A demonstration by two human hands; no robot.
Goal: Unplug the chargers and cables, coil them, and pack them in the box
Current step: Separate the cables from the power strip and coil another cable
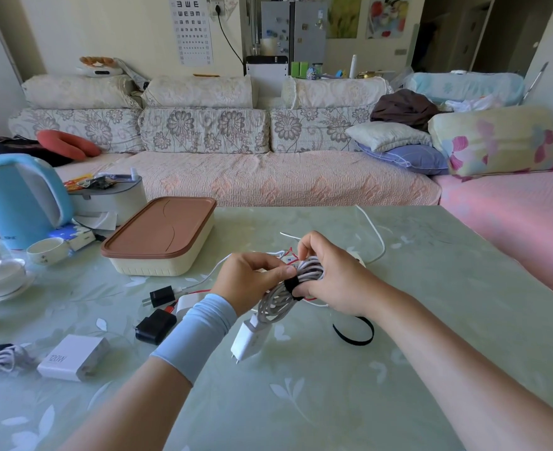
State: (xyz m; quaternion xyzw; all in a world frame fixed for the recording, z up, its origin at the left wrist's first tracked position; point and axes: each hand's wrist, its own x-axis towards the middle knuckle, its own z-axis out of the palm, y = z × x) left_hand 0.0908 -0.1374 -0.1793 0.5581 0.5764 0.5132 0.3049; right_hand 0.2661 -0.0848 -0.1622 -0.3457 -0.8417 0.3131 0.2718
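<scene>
Our forearms angle inward over the table [415, 359], and our hands meet above it. Our left hand [252, 278] pinches the coiled white cable [276, 304]. Our right hand [332, 278] curls round the cable at its black strap [290, 284]. The white charger [247, 340] dangles below. The lidded box [161, 239] sits nearby, to the left.

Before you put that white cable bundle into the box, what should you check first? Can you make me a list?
1. Grip of left hand and right hand on white cable coil: ok.
2. black strap fastened round the coil: cannot tell.
3. white charger unplugged, prongs bare: ok.
4. box open: not ok, its brown lid is on.
5. Other chargers packed: not ok, the 120W charger lies on the table.
</scene>
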